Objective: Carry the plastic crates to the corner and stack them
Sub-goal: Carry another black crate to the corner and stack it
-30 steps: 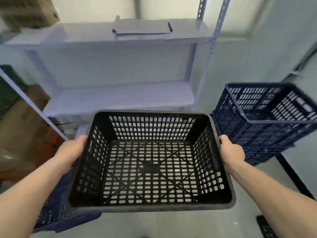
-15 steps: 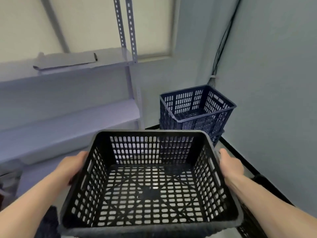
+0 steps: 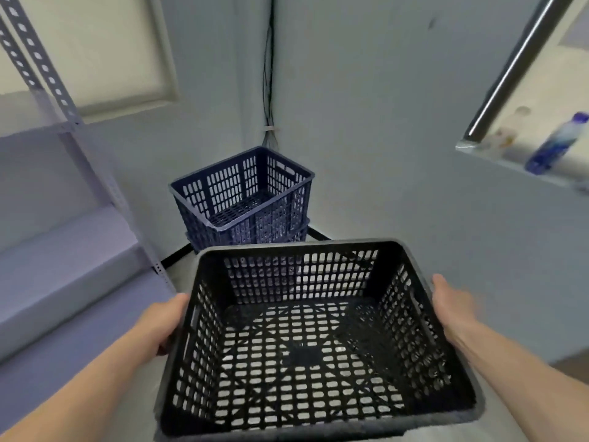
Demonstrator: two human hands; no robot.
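Observation:
I carry an empty black plastic crate (image 3: 306, 339) in front of me, its open top facing up. My left hand (image 3: 162, 323) grips its left side wall and my right hand (image 3: 452, 307) grips its right side wall; the fingers of both are hidden behind the crate. Ahead, in the corner of the room, a dark blue crate (image 3: 245, 199) sits stacked on another blue crate, of which only a strip shows below. The black crate's far rim hides the bottom of that stack.
A pale metal shelving unit (image 3: 63, 218) runs along the left wall, its slotted post close to the blue stack. Cables (image 3: 269, 74) hang down the corner. At the upper right a ledge (image 3: 522, 161) holds a blue bottle (image 3: 554, 145) beside a metal bar.
The view has swung right and moved forward: the blue stack shifted from the right edge to straight ahead and sits closer. The shelving slid left. Both hands keep hold of the black crate.

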